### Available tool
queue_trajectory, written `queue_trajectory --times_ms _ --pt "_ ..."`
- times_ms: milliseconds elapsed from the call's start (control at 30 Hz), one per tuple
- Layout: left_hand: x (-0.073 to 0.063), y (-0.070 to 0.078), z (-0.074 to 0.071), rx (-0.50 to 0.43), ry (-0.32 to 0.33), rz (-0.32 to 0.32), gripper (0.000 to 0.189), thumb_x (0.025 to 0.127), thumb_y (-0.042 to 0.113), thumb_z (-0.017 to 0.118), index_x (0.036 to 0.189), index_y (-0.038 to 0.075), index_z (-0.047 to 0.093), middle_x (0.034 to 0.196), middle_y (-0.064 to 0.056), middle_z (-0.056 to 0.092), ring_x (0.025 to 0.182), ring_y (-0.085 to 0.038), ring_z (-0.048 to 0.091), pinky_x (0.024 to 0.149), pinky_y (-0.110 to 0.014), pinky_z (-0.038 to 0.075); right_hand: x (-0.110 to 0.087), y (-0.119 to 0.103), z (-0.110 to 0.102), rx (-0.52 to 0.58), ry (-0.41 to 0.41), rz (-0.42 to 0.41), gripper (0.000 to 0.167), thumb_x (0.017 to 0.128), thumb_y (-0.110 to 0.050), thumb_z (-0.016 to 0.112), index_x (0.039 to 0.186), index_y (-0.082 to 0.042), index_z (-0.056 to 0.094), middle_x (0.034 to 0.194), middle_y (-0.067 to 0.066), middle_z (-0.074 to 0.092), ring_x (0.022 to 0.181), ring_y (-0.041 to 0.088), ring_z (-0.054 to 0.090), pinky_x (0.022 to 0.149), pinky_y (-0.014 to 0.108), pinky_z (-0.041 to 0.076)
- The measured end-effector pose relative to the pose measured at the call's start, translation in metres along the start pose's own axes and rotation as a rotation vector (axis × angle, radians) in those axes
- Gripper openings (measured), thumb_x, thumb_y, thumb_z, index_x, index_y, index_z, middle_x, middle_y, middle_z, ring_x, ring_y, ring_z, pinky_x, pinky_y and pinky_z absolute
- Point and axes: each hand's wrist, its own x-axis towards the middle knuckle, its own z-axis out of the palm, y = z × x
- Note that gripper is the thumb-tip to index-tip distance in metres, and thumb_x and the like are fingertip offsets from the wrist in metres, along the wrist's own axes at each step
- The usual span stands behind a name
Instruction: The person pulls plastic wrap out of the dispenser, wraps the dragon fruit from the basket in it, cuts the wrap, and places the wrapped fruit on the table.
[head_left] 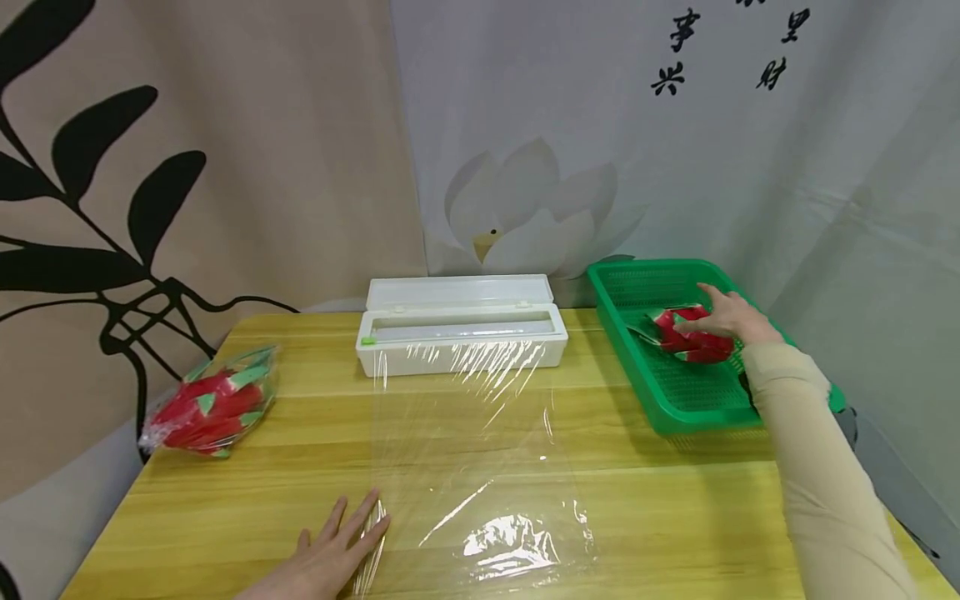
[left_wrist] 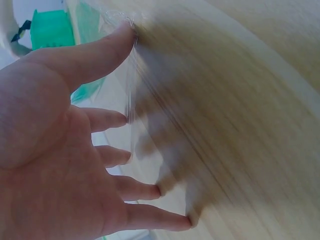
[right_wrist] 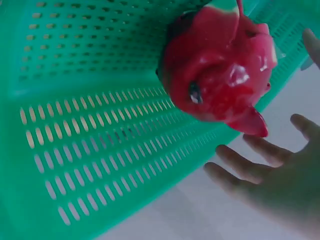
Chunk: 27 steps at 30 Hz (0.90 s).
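Over the green plastic basket [head_left: 643,385] at the right, my right hand [head_left: 731,318] reaches in above a red dragon fruit [head_left: 708,347] with green-tipped scales. In the right wrist view its fingers are spread beside the fruit [right_wrist: 215,70] without closing round it. A sheet of clear cling film [head_left: 465,467] runs from a white film dispenser [head_left: 459,293] toward the front of the table. Fingers spread, my left hand [head_left: 322,562] touches the film's left edge with its fingertips near the wooden tabletop.
A dragon fruit wrapped in clear film [head_left: 217,408] lies at the table's left edge. The dispenser's lid is up, with a green piece [head_left: 367,341] at its left end. Behind the table hangs a printed curtain [head_left: 300,150].
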Motion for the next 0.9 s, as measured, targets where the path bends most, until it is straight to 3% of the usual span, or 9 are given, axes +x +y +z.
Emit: queue_trajectory --times_ms 100,233,467,567,733,833,900 --pt "0.000 0.001 0.000 0.011 -0.002 -0.006 0.100 0.077 0.062 0.065 0.150 0.007 0.024 0.156 -0.025 0.007 0.135 -0.064 0.009 0.077 -0.088 0.022 0.001 0.002 0.003 0.034 -0.081 0.042 0.106 0.086 -0.056 0.058 0.151 -0.005 -0.007 0.146 0.045 -0.002 0.133 0.062 0.005 0.101 0.074 0.025" --pt "0.000 0.003 -0.001 0.019 -0.004 -0.010 0.098 0.078 0.063 0.063 0.149 0.006 0.025 0.155 -0.027 0.008 0.134 -0.065 0.011 0.076 -0.088 0.023 0.002 0.001 0.005 0.036 -0.150 0.091 0.106 0.086 -0.058 0.056 0.150 -0.006 -0.011 0.146 0.044 -0.002 0.130 0.063 0.010 0.102 0.072 0.028" --pt "0.001 0.004 -0.001 -0.004 -0.010 -0.024 0.092 0.082 0.058 0.061 0.148 0.005 0.026 0.155 -0.027 0.009 0.134 -0.065 0.010 0.077 -0.088 0.022 0.009 0.003 0.007 0.115 -0.242 0.110 0.108 0.087 -0.057 0.056 0.149 -0.006 -0.016 0.148 0.039 -0.013 0.133 0.062 -0.001 0.105 0.072 0.021" --pt "0.001 0.003 0.000 -0.009 0.002 -0.016 0.089 0.083 0.055 0.061 0.148 0.004 0.027 0.155 -0.027 0.010 0.134 -0.065 0.010 0.076 -0.088 0.022 0.011 0.004 0.007 0.107 -0.255 0.103 0.107 0.087 -0.058 0.055 0.150 -0.006 -0.013 0.148 0.040 -0.010 0.132 0.061 0.003 0.104 0.071 0.025" --pt "0.000 0.003 0.000 0.000 0.007 -0.016 0.090 0.083 0.057 0.061 0.148 0.005 0.027 0.156 -0.025 0.009 0.134 -0.064 0.011 0.077 -0.088 0.023 0.014 0.006 0.010 0.078 -0.206 0.087 0.097 0.087 -0.056 0.055 0.147 -0.002 0.000 0.141 0.044 0.008 0.122 0.058 0.020 0.096 0.067 0.037" --pt "-0.001 0.002 0.001 0.016 0.020 0.003 0.089 0.083 0.056 0.061 0.149 0.006 0.027 0.160 -0.016 0.002 0.133 -0.065 0.012 0.076 -0.087 0.024 0.014 0.005 0.013 0.069 -0.191 0.106 0.097 0.086 -0.058 0.056 0.145 -0.002 0.002 0.136 0.043 0.016 0.117 0.055 0.026 0.090 0.063 0.041" --pt "-0.002 0.000 0.001 0.023 0.035 0.021 0.088 0.083 0.054 0.061 0.149 0.007 0.026 0.161 -0.005 -0.010 0.132 -0.066 0.013 0.075 -0.087 0.025 0.015 0.003 0.014 0.066 -0.193 0.104 0.097 0.086 -0.056 0.056 0.146 -0.003 0.001 0.136 0.043 0.017 0.116 0.054 0.028 0.090 0.062 0.041"
